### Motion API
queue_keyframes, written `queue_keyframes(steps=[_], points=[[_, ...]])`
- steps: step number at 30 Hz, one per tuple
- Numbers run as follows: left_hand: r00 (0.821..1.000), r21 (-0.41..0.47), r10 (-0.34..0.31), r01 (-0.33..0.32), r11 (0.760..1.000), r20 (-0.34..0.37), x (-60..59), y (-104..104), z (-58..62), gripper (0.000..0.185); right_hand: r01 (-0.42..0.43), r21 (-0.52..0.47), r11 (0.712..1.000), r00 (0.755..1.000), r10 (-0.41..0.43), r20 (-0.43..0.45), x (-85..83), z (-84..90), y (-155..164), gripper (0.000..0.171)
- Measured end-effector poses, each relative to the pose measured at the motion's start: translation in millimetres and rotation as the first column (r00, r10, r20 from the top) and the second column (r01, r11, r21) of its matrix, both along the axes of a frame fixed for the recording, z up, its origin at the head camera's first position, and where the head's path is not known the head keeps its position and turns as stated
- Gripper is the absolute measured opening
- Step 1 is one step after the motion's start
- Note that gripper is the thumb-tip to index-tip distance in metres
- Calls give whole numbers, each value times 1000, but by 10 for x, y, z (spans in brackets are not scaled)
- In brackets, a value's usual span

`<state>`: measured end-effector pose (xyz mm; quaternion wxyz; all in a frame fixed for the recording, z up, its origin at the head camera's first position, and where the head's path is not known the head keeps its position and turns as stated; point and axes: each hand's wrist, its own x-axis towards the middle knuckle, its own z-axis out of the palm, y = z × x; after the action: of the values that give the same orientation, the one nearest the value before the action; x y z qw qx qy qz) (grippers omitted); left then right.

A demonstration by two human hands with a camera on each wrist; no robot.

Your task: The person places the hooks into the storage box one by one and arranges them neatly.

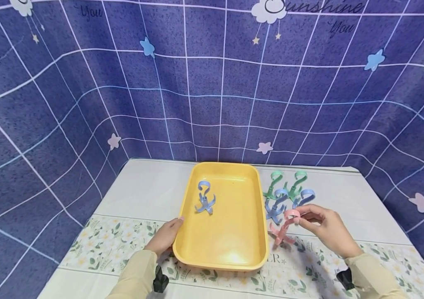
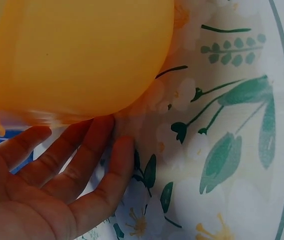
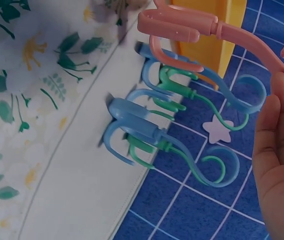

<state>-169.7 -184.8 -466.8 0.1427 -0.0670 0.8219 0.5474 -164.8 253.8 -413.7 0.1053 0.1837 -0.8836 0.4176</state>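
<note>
A yellow tray (image 1: pixel 222 264) lies mid-table with one blue hook (image 1: pixel 204 199) standing in it. My left hand (image 1: pixel 174 224) rests against the tray's near-left corner. In the left wrist view its fingers (image 2: pixel 89 150) are straight and touch the tray's underside (image 2: pixel 76 55). Just right of the tray, my right hand (image 1: pixel 301 216) pinches the curled top of a pink hook (image 1: pixel 283 231), which hangs tilted low over the cloth. The right wrist view shows that pink hook (image 3: pixel 182 25) above the blue hooks (image 3: pixel 142 122) and green hooks (image 3: pixel 182 90).
Two green hooks (image 1: pixel 288 185) and two blue hooks (image 1: pixel 279 203) lie clustered right of the tray, behind the pink one. The table has a white cloth with a floral band (image 1: pixel 115 241) along the front. A blue checked backdrop (image 1: pixel 212 83) hangs behind and to both sides.
</note>
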Motion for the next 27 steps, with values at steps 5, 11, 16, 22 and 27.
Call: queue_keyframes(steps=[5, 11, 16, 22, 27], points=[[1000, -7, 1, -1, 1000, -5, 3, 1, 10, 59, -13, -3, 1000, 999, 13, -31, -4, 92, 13, 22], [1000, -7, -5, 5, 1000, -6, 1, -4, 6, 59, -17, -2, 1000, 998, 17, -58, -16, 223, 12, 21], [1000, -1, -5, 5, 1000, -1, -4, -3, -6, 59, -25, 16, 1000, 996, 26, -89, -44, 309, 3, 23], [1000, 1, -1, 1, 1000, 1, -11, 3, -20, 58, -37, 33, 999, 989, 41, -139, -88, 405, -16, 24], [1000, -2, 2, -2, 1000, 1, -12, 4, -29, 60, -45, 39, 998, 986, 51, -157, -111, 518, -42, 25]])
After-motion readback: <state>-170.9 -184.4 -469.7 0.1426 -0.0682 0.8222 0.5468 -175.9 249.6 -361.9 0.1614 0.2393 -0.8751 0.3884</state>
